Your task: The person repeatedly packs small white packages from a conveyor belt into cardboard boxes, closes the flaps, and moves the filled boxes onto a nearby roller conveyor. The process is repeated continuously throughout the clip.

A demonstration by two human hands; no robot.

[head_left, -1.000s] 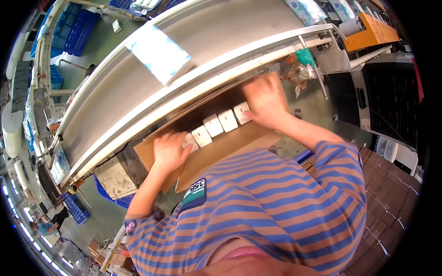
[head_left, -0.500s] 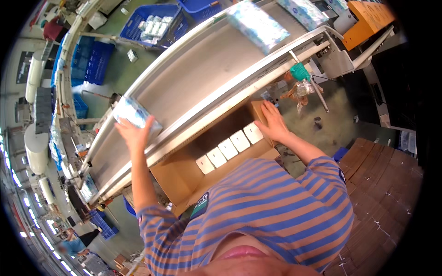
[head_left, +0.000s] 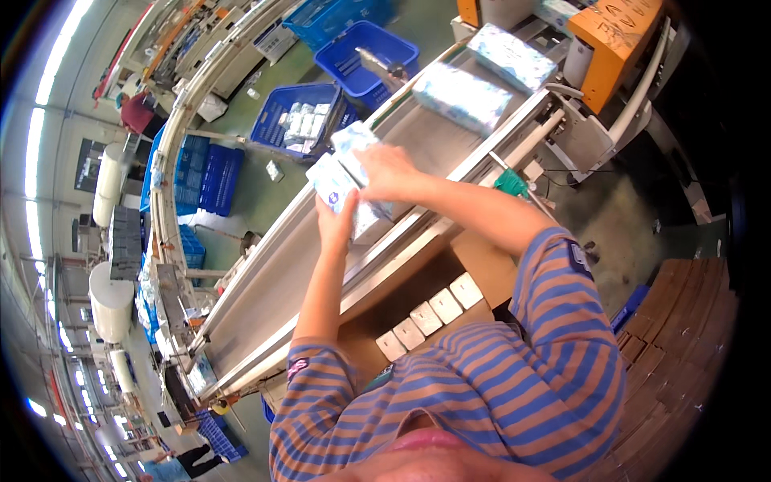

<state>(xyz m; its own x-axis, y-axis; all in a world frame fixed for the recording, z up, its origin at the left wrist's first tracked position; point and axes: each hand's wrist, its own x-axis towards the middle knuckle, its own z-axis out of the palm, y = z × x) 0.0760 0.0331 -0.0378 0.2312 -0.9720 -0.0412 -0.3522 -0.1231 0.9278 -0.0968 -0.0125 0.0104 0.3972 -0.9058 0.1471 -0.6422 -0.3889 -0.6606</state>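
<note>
Over the conveyor belt (head_left: 277,277), my left hand (head_left: 336,218) grips a white-and-blue tissue pack (head_left: 331,178) from its near end, thumb along its face. My right hand (head_left: 389,170) is closed over a second, similar tissue pack (head_left: 353,138) that lies against the first. Its fingertips are partly hidden and a little blurred. Below the belt and close to my body stands an open cardboard box (head_left: 491,261). A row of several white packs (head_left: 426,318) stands along the near side inside it.
Further up the belt lie two more wrapped packs, one nearer (head_left: 462,96) and one farther (head_left: 514,58), beside an orange machine housing (head_left: 614,52). Blue crates (head_left: 269,120) stand beyond the belt. Flattened cardboard (head_left: 675,345) is stacked at the right.
My left hand has moved right and up along the belt with its pack. My right hand has left the box's edge and reached over the belt onto a second pack. The view has shifted.
</note>
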